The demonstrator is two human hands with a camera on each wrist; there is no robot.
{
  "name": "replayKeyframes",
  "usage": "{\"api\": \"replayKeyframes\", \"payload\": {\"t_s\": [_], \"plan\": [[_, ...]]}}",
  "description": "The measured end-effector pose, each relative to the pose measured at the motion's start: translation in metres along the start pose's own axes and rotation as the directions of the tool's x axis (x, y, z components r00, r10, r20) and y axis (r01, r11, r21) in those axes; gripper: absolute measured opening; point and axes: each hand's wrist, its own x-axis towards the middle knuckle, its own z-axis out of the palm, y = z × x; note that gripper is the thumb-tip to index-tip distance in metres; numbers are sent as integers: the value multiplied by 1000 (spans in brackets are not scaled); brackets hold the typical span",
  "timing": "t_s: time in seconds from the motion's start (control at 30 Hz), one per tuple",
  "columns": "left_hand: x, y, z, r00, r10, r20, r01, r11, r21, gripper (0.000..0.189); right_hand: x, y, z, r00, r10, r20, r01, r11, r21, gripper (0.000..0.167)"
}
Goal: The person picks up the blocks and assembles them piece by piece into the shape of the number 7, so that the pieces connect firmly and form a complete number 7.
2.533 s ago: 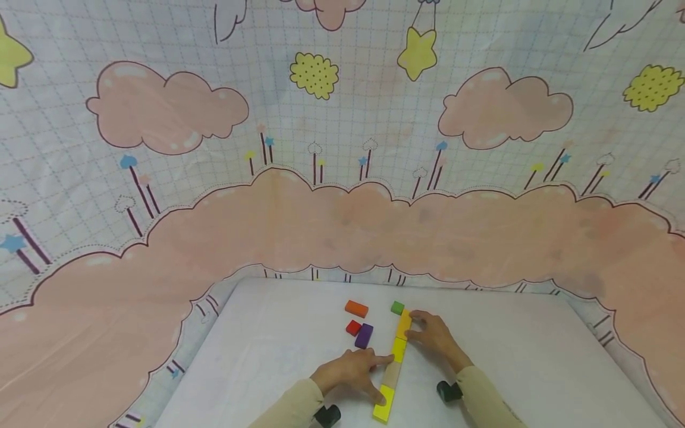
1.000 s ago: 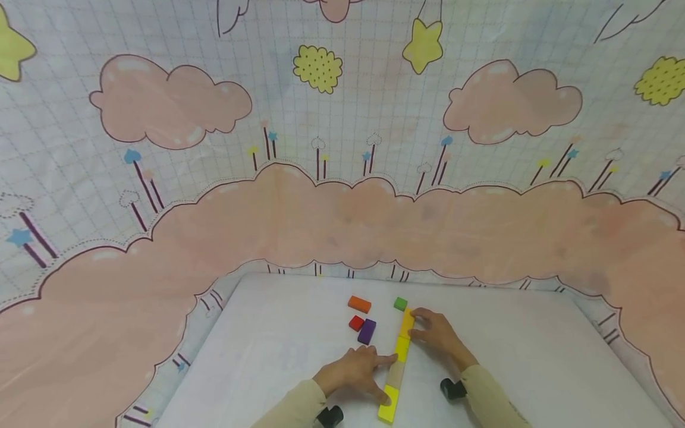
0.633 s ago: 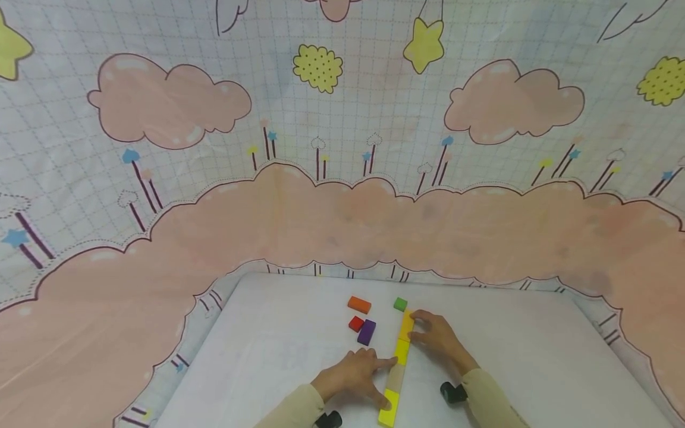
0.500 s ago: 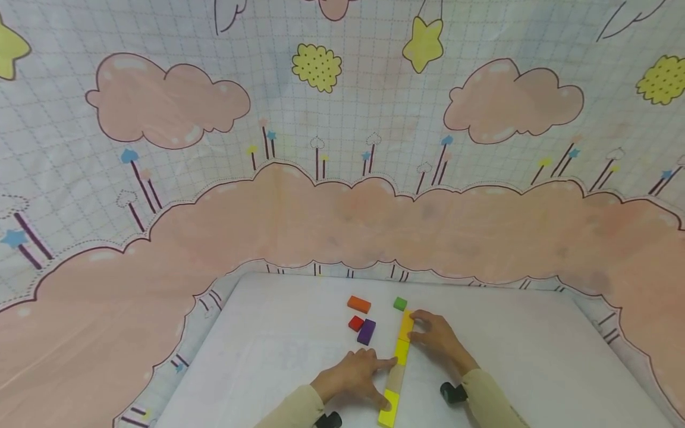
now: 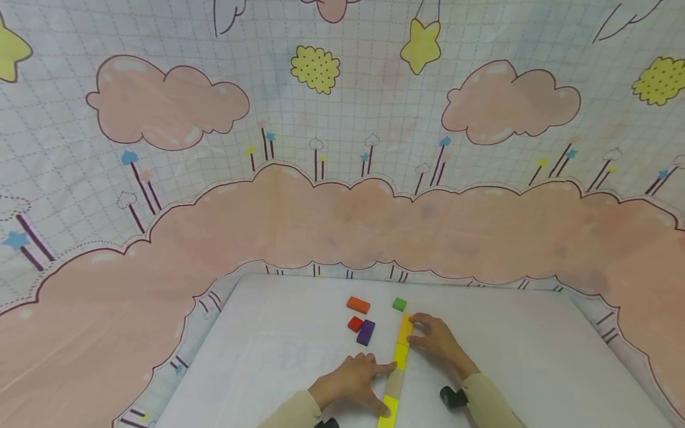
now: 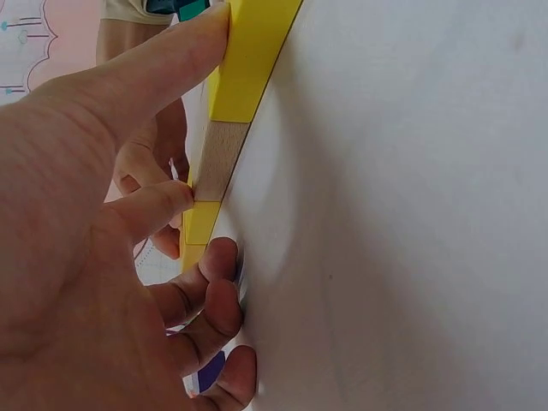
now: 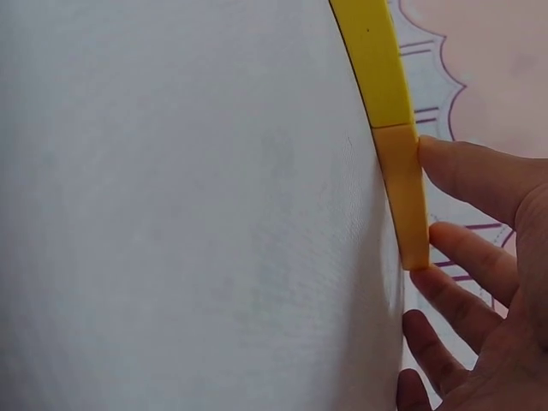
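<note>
Maybe uneven pressure could buckle the row of rectangular yellow and bare-wood blocks (image 5: 394,385) between my widely spread left hand (image 5: 350,380) and loosely parted right hand (image 5: 437,342), fingers touching opposite sides, gripping nothing.

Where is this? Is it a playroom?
Maybe a play corner, though I can't be sure. There's a cloud-and-star backdrop, a white table and colorful blocks. It could also be a spot set up for filming.
</note>
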Motion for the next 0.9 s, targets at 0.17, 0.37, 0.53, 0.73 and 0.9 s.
{"api": "replayKeyframes", "payload": {"t_s": [0.17,0.37,0.53,0.73,0.9], "plan": [[-1,-1,2,1000,21,-11,-21,1000,16,80,0,-1,0,1000,3,-4,-3,1000,4,44],[0,-2,3,1000,28,-10,-28,999,24,81,0,0,1,1000,-2,-4,2,1000,16,44],[0,-3,4,999,29,-15,-29,999,28,79,0,0,1,1000,-6,-5,6,999,36,43],[-1,-2,4,999,23,-28,-22,999,25,74,0,1,1,1000,-19,1,19,999,27,43],[0,1,2,999,24,-49,-23,1000,11,67,0,2,2,1000,-16,-1,16,1000,27,42]]}}
